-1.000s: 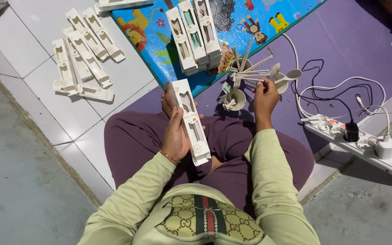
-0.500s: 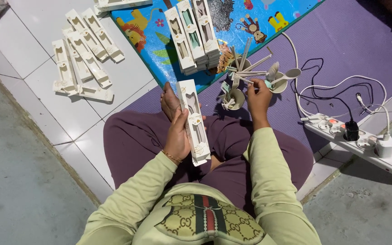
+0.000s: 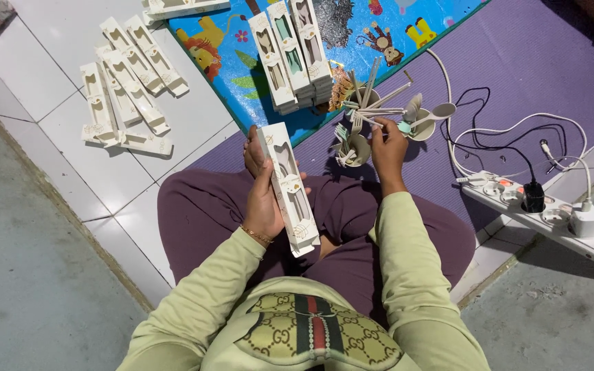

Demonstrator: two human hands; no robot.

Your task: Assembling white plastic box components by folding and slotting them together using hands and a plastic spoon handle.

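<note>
Left hand (image 3: pixel 264 199) grips a long white cardboard sleeve (image 3: pixel 289 189) with cut-out windows, fingers wrapped round its near half, holding it slantwise over the lap of a person seated cross-legged in maroon trousers (image 3: pixel 207 213) and a pale green sweatshirt (image 3: pixel 407 275). Right hand (image 3: pixel 388 145) is closed around the handles of a bunch of pale plastic cutlery (image 3: pixel 386 110), spoons and forks fanning out above its knuckles; exactly which pieces it pinches cannot be told. Just beside that hand, two small round cups (image 3: pixel 353 150) stand on a purple mat (image 3: pixel 531 62), more utensils sticking out of them.

Beyond the cups, a neat row of filled white sleeves (image 3: pixel 290 51) lies on a blue play mat (image 3: pixel 434 27) printed with cartoon animals. Well apart to the left, a loose heap of empty white sleeves (image 3: pixel 126 86) rests on the white floor tiles (image 3: pixel 49 75).

At the right edge, a white power strip (image 3: pixel 551 216) lies along the tile border with a black plug (image 3: pixel 533 196) and a white plug (image 3: pixel 584 221) seated in it, their cables (image 3: pixel 510 127) looping across the purple mat.
</note>
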